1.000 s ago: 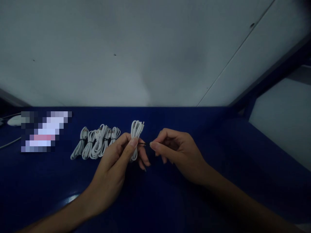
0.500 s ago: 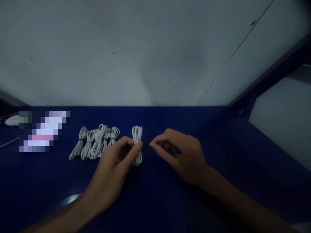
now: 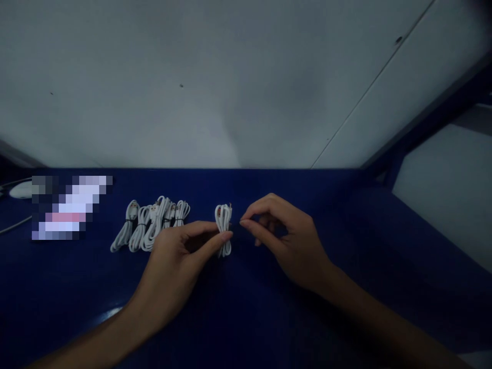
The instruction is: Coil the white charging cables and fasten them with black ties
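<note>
My left hand [image 3: 180, 266] pinches a coiled white cable bundle [image 3: 223, 221] at its middle, between thumb and forefinger, low over the dark blue table [image 3: 269, 318]. My right hand [image 3: 286, 241] is just to the right of the bundle, its thumb and forefinger pressed together in a pinch; whatever they hold is too small and dark to make out. The other fingers are curled in. A row of several tied white cable bundles [image 3: 154, 225] lies on the table to the left of my left hand.
A white wall [image 3: 215, 87] rises straight behind the table's far edge. A blurred-out patch [image 3: 71, 207] sits at the far left, with a white rounded object [image 3: 21, 189] and a thin cable beside it. A blue frame bar [image 3: 430, 128] slants at the right.
Both hands have lowered the bundle towards the table and shifted slightly right. The thin dark tie seen between the hands a second ago no longer shows.
</note>
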{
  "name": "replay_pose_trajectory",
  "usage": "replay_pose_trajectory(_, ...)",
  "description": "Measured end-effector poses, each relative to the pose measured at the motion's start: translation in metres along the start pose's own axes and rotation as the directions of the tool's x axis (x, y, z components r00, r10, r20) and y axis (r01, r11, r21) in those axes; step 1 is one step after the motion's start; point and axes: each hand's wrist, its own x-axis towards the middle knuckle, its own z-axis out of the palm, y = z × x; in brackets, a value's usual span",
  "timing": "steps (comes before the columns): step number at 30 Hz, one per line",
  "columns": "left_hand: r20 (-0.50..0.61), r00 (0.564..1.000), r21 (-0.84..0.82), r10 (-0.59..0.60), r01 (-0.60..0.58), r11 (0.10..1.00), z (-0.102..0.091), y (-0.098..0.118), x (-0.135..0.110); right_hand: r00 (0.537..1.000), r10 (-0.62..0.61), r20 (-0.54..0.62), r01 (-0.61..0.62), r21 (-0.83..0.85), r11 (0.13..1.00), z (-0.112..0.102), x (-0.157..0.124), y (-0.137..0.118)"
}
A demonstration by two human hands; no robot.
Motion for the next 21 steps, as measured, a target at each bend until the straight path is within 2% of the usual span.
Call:
replay_pose_trajectory(4, 0.049, 0.999, -0.038, -0.014, 0.016, 0.999, 0.000, 0.004, -0.001, 0.987, 0.152, 0.049, -0.158, 0.144, 0.977, -0.002, 0.001, -0.004)
replay_pose_trajectory(7, 0.083, 0.996, -0.089, -0.026, 0.033, 0.996, 0.000, 0.003, -0.002, 0.979, 0.195, 0.059, -0.203, 0.209, 0.957, -0.003, 0.003, -0.005)
replay_pose_trajectory(10, 0.065, 0.998, -0.114, -0.011, 0.018, 0.993, 0.000, 0.000, -0.002, 0.975, 0.213, 0.061, -0.221, 0.238, 0.946, -0.004, 0.003, -0.004)
replay_pose_trajectory(12, 0.043, 0.999, -0.100, -0.012, 0.016, 0.995, 0.000, -0.002, -0.002, 0.984, 0.175, 0.041, -0.180, 0.197, 0.964, -0.004, 0.002, -0.004)
replay_pose_trajectory(14, 0.022, 0.999, -0.092, -0.028, 0.030, 0.995, 0.000, -0.004, -0.001, 0.998, 0.066, -0.005, -0.065, 0.097, 0.993, -0.003, 0.001, -0.004)
replay_pose_trajectory(17, -0.009, 0.999, -0.093, -0.050, 0.048, 0.994, -0.001, -0.006, 0.001, 0.994, -0.105, -0.040, 0.103, -0.053, 0.993, -0.003, -0.001, -0.005)
replay_pose_trajectory(21, -0.024, 0.999, -0.120, -0.042, 0.039, 0.992, -0.001, -0.006, 0.001, 0.987, -0.147, -0.062, 0.139, -0.117, 0.983, -0.003, -0.002, -0.004)
